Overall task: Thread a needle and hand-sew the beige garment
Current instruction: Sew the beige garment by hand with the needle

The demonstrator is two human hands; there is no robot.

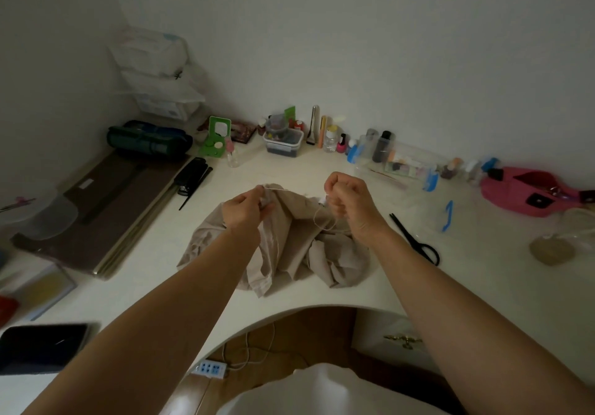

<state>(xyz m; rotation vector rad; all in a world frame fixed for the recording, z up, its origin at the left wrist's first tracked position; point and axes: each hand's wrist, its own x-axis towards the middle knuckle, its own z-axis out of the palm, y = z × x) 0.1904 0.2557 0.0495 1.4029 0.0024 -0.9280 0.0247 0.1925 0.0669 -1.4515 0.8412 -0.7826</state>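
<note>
Stretching a pale thread (297, 188) between both hands above the bench (370, 282), a person works over the garment (289, 250). On the left hand (243, 210), the fingers (261, 202) pinch one end of the thread at a raised fold of the garment. On the right hand (349, 200), the fingers (338, 184) are clenched around the thread, and a slack loop of it hangs just below them. The garment lies crumpled on the bench, beneath and between both sets of fingers. A needle cannot be made out. Black scissors (415, 241) lie on the bench to the right of the right fingers. Small bottles (341, 144) stand beyond the fingers along the wall, and a pink pouch (521, 194) lies well to their right.
</note>
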